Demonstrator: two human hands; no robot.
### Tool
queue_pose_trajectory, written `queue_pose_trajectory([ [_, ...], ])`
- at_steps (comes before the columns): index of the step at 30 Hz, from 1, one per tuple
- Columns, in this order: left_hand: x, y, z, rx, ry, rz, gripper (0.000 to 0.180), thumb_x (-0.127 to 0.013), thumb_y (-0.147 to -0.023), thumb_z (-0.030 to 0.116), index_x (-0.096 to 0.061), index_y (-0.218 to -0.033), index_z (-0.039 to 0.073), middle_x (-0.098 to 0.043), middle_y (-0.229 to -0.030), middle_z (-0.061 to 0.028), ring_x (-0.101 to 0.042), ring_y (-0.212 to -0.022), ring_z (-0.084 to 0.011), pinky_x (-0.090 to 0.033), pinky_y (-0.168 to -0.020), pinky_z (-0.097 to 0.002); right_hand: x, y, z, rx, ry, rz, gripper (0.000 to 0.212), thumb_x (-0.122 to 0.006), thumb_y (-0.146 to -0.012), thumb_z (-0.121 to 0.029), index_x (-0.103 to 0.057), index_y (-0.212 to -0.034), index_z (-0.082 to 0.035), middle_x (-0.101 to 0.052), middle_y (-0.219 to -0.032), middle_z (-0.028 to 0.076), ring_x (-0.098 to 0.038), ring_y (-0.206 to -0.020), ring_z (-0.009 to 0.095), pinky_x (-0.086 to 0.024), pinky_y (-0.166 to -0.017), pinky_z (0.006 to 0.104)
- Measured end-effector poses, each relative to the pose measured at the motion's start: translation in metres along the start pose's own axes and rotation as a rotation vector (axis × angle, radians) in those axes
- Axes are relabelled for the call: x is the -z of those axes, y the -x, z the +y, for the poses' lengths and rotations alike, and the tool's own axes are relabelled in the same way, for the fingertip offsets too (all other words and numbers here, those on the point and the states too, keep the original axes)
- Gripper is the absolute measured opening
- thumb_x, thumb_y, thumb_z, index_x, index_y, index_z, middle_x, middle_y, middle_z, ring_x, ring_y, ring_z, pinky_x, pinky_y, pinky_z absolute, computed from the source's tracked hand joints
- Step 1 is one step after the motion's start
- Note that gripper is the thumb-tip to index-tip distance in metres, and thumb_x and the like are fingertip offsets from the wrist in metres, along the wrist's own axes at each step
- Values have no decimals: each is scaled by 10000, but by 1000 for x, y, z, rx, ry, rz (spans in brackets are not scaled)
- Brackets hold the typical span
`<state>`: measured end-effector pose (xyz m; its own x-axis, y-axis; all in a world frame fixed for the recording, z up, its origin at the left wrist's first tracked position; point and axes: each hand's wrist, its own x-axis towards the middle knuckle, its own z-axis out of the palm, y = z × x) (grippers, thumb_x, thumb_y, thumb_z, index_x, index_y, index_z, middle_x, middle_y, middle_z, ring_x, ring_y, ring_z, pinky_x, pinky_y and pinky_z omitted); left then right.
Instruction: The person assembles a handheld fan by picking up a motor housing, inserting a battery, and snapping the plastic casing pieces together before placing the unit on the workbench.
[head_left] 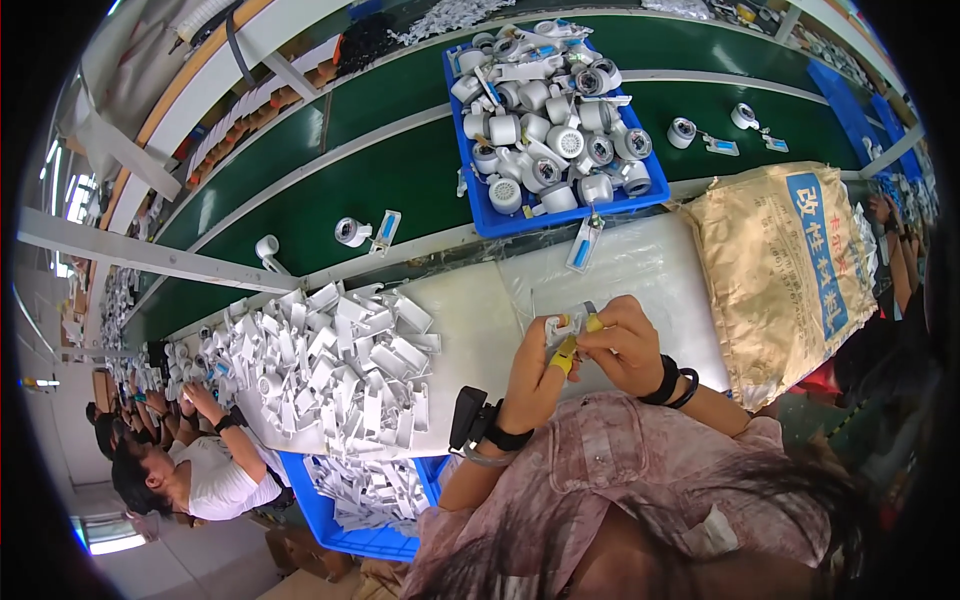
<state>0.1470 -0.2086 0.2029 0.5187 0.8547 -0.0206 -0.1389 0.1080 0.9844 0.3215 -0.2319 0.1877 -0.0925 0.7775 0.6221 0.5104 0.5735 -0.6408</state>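
Note:
In front of my body, both hands meet over the worktable. My left hand (537, 375) is closed on a small white plastic part (563, 326), with a yellow covering on its thumb. My right hand (630, 350) pinches at the same part from the other side; yellow also shows at its fingertips. What lies between those right fingertips is too small to make out. To the left, a heap of white plastic handle-like pieces (340, 360) is spread on the table. Beyond my hands, a white piece with a blue strip (584, 245) hangs at the blue tray's (482, 222) near edge.
The blue tray is piled with round white-and-grey heads (565, 142). Several similar heads lie on the green conveyor (420, 190). A large brown paper sack (765, 280) stands at right. Below the heap is a blue bin (330, 535) of white pieces. A co-worker (215, 480) sits at left.

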Motion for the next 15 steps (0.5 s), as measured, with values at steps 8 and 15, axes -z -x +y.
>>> queue_pose_trajectory([
  [8,-2,3,-9,-46,-108,18,382,-361,-809,-78,-417,-1184,-30,-528,-893,-78,-511,-748,-126,-458,-663,-257,-2,2,-3,19,76,0,247,-746,-684,-27,-650,-901,-94,-549,-886,58,-525,-813,264,-436,-739,370],
  [15,-2,5,-11,-69,-257,31,358,-372,-822,-57,-416,-1176,-32,-533,-855,-76,-514,-714,-114,-448,-645,-247,0,0,-7,50,86,5,223,-741,-701,-17,-638,-892,-68,-569,-855,73,-558,-828,287,-474,-835,417],
])
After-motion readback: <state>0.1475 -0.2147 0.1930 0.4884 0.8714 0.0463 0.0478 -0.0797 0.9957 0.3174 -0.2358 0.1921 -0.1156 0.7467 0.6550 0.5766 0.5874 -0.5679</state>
